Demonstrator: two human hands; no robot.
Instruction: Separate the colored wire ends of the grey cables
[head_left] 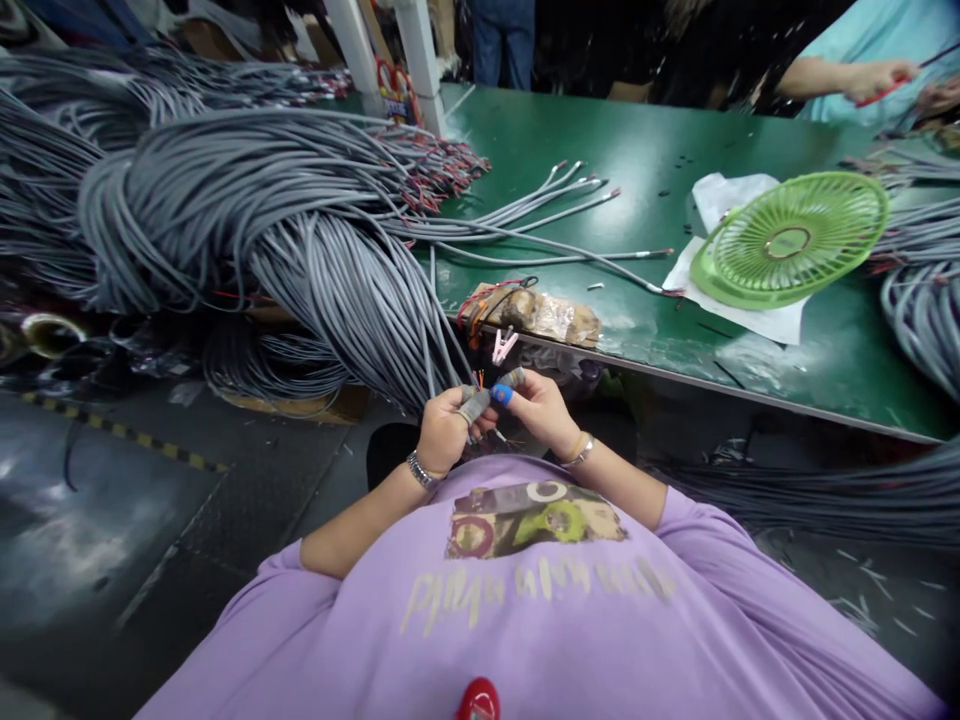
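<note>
Close to my body, my left hand (448,425) is closed on the end of a grey cable, whose thin orange wires (481,379) stick up between the hands. Opposite it, my right hand (546,408) pinches at the same wire end with thumb and forefinger; the exact grip is partly hidden by the fingers. Grey and blue wraps cover several fingertips. A thick bundle of grey cables (352,310) hangs over the table edge down to my left hand. Just beyond the hands, a pink clip (504,346) is at the table edge.
A green table (645,210) carries a green fan (787,240), loose cable ends (555,255) and a taped cardboard piece (555,312) with wires. Scissors (397,92) are beside a white post. At upper right, a co-worker's hand (881,82) holds a red-handled tool.
</note>
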